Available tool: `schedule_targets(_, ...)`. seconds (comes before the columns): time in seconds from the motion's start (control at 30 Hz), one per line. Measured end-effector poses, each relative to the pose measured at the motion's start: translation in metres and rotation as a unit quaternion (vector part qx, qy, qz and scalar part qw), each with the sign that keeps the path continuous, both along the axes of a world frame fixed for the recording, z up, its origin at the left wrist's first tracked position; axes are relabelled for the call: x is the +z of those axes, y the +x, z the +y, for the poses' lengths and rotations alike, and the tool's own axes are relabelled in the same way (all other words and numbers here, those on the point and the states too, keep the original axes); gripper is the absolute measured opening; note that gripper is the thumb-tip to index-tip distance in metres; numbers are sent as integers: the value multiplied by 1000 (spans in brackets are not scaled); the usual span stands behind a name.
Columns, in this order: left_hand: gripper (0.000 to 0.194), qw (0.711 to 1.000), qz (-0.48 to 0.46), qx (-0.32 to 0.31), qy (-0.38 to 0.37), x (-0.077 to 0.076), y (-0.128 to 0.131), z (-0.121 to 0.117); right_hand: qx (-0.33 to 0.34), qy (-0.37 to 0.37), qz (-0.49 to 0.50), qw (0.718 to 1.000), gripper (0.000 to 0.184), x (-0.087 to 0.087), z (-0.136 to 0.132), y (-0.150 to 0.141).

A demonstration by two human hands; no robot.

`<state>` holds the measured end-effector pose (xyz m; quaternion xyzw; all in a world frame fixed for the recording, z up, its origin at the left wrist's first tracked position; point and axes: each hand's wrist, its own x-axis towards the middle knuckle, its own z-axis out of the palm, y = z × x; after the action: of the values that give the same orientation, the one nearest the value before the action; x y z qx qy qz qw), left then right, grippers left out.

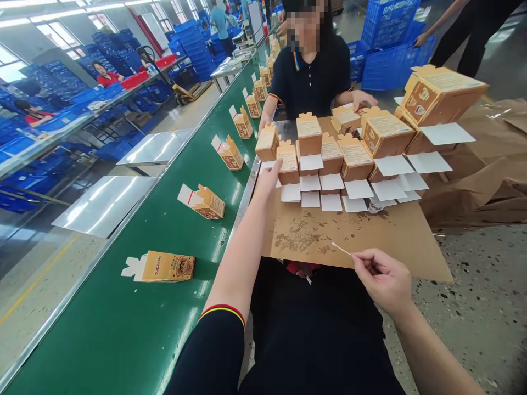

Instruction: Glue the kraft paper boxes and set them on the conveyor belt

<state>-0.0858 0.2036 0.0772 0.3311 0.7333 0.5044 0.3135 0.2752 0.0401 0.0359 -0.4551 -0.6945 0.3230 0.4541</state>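
Observation:
My right hand [382,277] is closed in a pinch on a thin cotton swab [341,248], which sticks out to the left over the cardboard sheet [395,236]. Stretched forward, my left hand [269,178] is closed on the near end of a small brown printed carton [267,141]; its thumb shows on the right and the other fingers are mostly hidden. A co-worker's hand [264,122] is at the far side of that same carton. Beside it, similar cartons [308,134] are stacked, their white flaps [290,192] hanging towards me.
On my left runs a green conveyor belt [135,323] with a spaced row of cartons, the nearest carton [171,266] lying flat. A co-worker [310,77] sits across the stack. Brown paper [473,181] lies right, blue crates [387,27] behind. A metal edge [249,189] borders the belt.

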Motion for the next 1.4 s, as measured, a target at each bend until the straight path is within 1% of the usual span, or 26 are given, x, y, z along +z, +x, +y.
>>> schedule_targets(0.07,56,998,0,-17,-66,1,12,5,-7,13,12,1000,36,1,-3,-3)
schedule_targets(0.1,54,997,-5,-22,-77,0,15,2,-10,15,14,1000,36,1,-5,-2)
schedule_targets(0.2,50,998,-33,-38,-44,-3,18,-21,-18,11,16,1000,37,2,-7,3)
schedule_targets(0.27,49,997,-71,-37,-12,-6,18,-47,-24,4,18,1000,38,6,-6,7)
schedule_targets(0.33,53,991,-124,-40,13,-11,19,-80,-25,-7,17,1000,39,10,-3,10)
schedule_targets(0.43,68,971,-221,-66,60,-25,20,-139,-36,-27,21,999,41,14,1,13)
schedule_targets(0.5,75,960,-263,-66,77,-36,20,-172,-38,-38,24,998,39,13,2,10)
schedule_targets(0.53,77,958,-269,-59,80,-41,20,-184,-31,-45,23,998,36,11,3,7)
schedule_targets(0.6,79,961,-260,-38,85,-50,22,-197,0,-52,14,999,31,5,4,-5)
schedule_targets(0.67,80,966,-239,-20,93,-55,25,-198,43,-47,-3,998,26,-5,5,-20)
schedule_targets(0.73,82,969,-222,-12,104,-60,28,-194,78,-31,-23,996,23,-16,6,-36)
schedule_targets(0.83,84,974,-197,-18,110,-65,30,-189,83,-8,-55,995,21,-32,8,-56)
schedule_targets(0.93,85,981,-160,-27,110,-67,34,-190,85,2,-93,992,19,-43,9,-68)
schedule_targets(1.13,84,984,-126,-18,126,-68,45,-194,112,26,-149,982,25,-51,15,-85)
schedule_targets(1.27,84,986,-115,-20,119,-67,48,-195,145,28,-193,970,29,-54,16,-93)
schedule_targets(1.4,80,987,-101,-24,122,-67,51,-195,182,38,-191,964,28,-53,9,-96)
